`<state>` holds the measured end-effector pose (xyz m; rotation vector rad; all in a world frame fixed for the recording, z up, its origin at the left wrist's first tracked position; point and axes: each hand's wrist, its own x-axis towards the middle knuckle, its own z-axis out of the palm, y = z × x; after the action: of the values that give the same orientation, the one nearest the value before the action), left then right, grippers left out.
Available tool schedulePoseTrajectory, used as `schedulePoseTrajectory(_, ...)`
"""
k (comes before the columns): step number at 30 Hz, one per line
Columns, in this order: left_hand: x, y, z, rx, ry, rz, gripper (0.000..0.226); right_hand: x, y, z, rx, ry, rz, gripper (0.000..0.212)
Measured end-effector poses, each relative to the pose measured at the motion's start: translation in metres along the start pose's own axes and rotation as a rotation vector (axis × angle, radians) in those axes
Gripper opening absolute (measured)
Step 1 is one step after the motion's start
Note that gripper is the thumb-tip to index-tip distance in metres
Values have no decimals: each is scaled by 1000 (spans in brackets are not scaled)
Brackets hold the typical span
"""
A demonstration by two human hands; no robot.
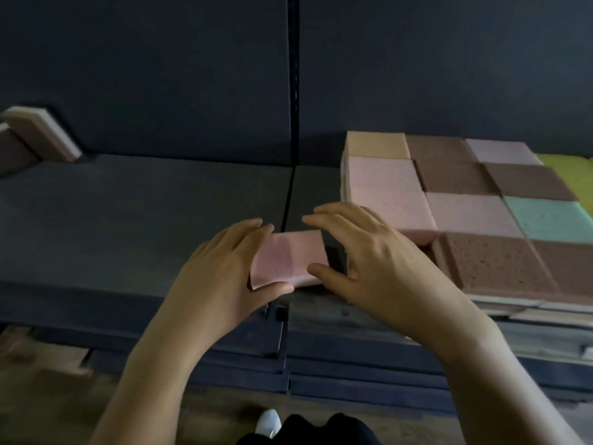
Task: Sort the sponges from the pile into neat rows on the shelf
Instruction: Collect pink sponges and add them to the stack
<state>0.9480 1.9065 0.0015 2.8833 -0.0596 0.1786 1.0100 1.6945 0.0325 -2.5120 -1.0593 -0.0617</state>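
View: head camera, looking down at a dark shelf (128, 203) that runs across the middle of the frame.
Left hand (221, 268): centre of the frame, grasping the pink sponge (288, 256); fingers curl over its far left edge and the thumb presses its near edge.
Right hand (375, 261): just right of centre, also grasping the pink sponge; the thumb sits against its near right edge and the fingers arch over its far edge.
Pink sponge: flat between the 2 hands, at the shelf's front edge, just left of the rows and apart from them.
Dark block (335, 258): beside the pink sponge's right end, under the right hand's fingers; what it is cannot be told.
Rows (465, 200): right half of the frame, sponges laid flat and edge to edge on the shelf, mostly pink and brown.
Other colours: a tan sponge (375, 144) at the back left corner, a green sponge (552, 218) and a yellow sponge (571, 175) at the right edge.
Layers: more sponge edges show beneath the top layer at the front.
Upper left: 2 sponges (41, 133) lean tilted against the back panel (144, 75).
Post (293, 59): a thin upright strip splits the back panel at the top centre.
Bottom: a white shoe (269, 422) on the brown floor (48, 396).
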Motion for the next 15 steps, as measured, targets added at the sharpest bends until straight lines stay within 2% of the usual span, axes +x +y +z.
schedulePoseTrajectory(4, 8, -10, 3, -34, -85, 18, 95, 8, -6, 9, -1, -30, 53, 60)
schedulePoseTrajectory(8, 13, -15, 5, -87, -122, 36, 89, 10, -10, 12, -16, -25, 90, 59)
schedulePoseTrajectory(15, 13, -21, -6, -106, -72, 64, 86, 5, -13, 3, -34, -7, 121, 58)
